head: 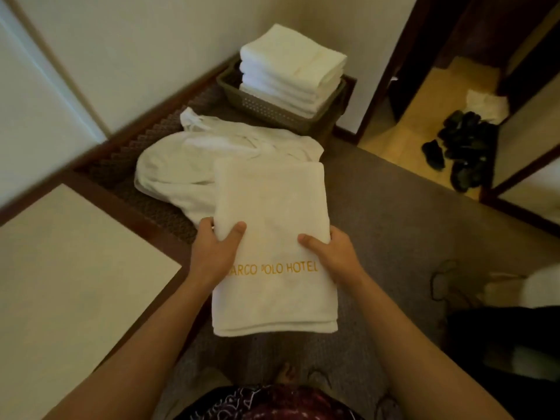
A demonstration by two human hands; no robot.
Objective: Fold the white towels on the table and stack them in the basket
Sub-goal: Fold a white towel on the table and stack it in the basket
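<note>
Two bare hands hold one folded white terry towel with gold embroidered lettering (272,247) in mid-air, above the grey carpet floor (394,213). The left hand (213,250) has its grip closed on the towel's left edge, thumb lying on top of the cloth and fingers wrapped round the side; the right hand (331,256) holds the right edge the same way, thumb on top, the other fingers hidden under the fold. The towel's layered open edges face the person, and the lettering runs across it between the two wrists.

Beyond the held towel lies a loose, unfolded heap of white towelling (194,159), spread on a dark brown patterned surface (145,204) that runs along the wall. At the far end of that surface, in the corner, stands a grey-brown perforated plastic basket (272,112). Inside it sits a neat stack of folded white towels (291,71), several layers high and rising well above the basket's rim, with folded edges facing left and forward.

To the right, past a doorway, a pile of dark shoes (463,147) lies on a pale yellowish floor
</note>
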